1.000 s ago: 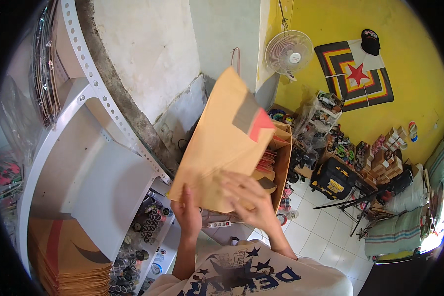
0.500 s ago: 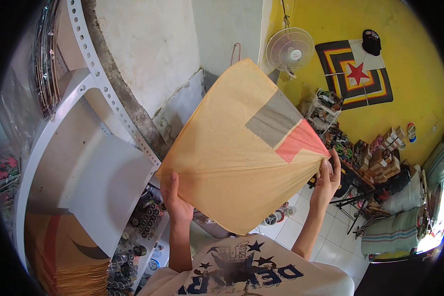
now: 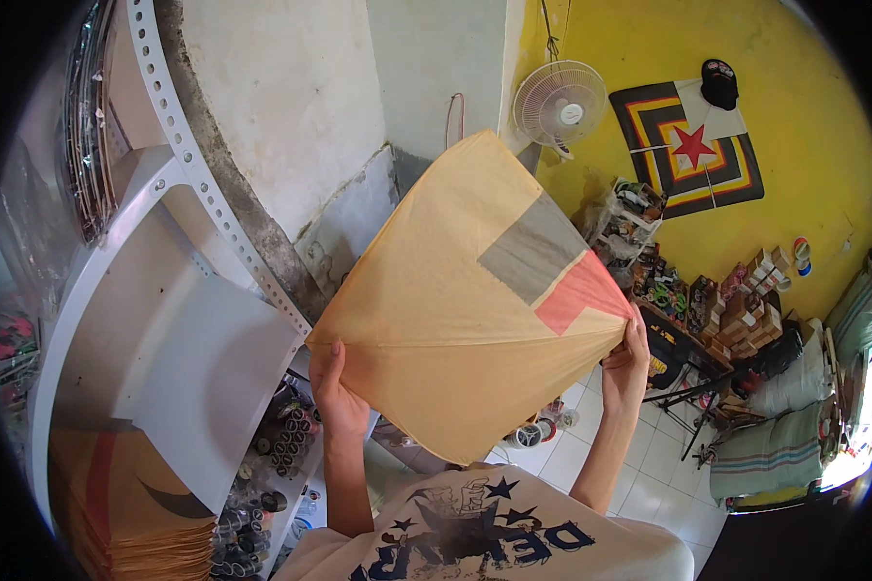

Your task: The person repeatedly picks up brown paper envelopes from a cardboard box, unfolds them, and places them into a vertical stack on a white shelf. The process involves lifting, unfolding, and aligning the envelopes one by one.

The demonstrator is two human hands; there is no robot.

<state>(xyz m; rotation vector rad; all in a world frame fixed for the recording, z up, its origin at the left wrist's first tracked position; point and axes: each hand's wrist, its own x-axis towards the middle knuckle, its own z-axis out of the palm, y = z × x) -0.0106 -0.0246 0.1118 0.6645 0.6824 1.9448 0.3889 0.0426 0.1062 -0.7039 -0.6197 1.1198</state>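
Note:
I hold up a diamond-shaped tan paper kite (image 3: 436,281) with a grey patch and a red patch toward its right corner. My left hand (image 3: 340,397) grips the left corner, thumb on the face and fingers behind. My right hand (image 3: 626,358) is closed on the right corner at the red patch, its fingertips partly behind the paper. At the lower left, a stack of similar tan kites (image 3: 126,499) lies on a shelf.
White metal shelving (image 3: 179,169) with rolls (image 3: 291,436) stands at left. A fan (image 3: 562,108) and a patterned kite (image 3: 688,150) hang at back right. Piled boxes (image 3: 751,320), a black bag (image 3: 669,349), a stand and sacks (image 3: 765,455) line the right over a tiled floor (image 3: 649,484).
The kite has gone from upright and narrow to spread wide. My right hand moved from the lower middle of the paper to its right corner. Over the last half second the kite lowered slightly.

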